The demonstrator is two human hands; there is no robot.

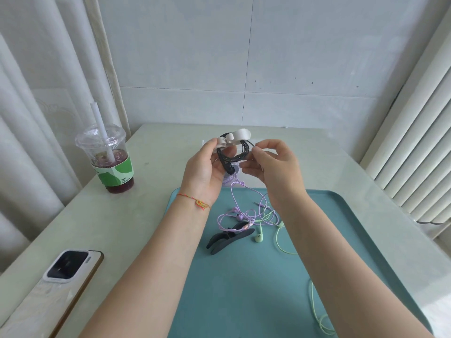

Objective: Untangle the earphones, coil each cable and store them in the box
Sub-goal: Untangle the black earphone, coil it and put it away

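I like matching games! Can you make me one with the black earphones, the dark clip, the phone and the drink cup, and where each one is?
Things:
1. black earphones
2. dark clip
3. phone
4. drink cup

Places:
A. on the teal tray, touching the purple cable
B. standing on the table at far left
C. held up in both hands, coiled
D. lying flat on the table, near left

Pairs: 1-C, 2-A, 3-D, 4-B
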